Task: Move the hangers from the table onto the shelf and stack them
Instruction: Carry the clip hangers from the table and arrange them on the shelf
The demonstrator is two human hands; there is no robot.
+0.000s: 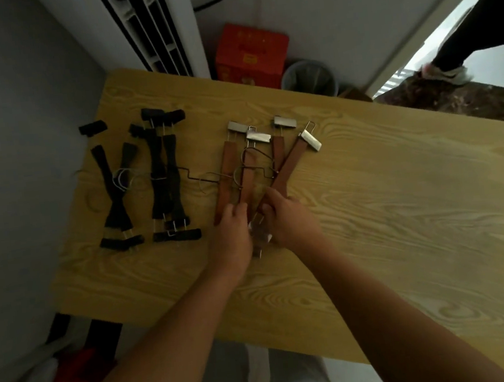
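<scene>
Several brown wooden clip hangers (288, 163) with metal clips lie fanned out on the light wood table (400, 207), their near ends bunched together. My left hand (232, 236) and my right hand (287, 218) both close around those near ends and touch the clips there. To the left lie several black clip hangers (163, 174) in two loose piles, untouched. Wire hooks tangle between the two groups. No shelf is in view.
A white floor air conditioner (155, 27) stands behind the table, with a red box (250, 55) and a grey bin (310, 77) beside it. Another person's leg (458, 47) shows in the doorway at the right. Red and white items (62, 378) lie on the floor at lower left.
</scene>
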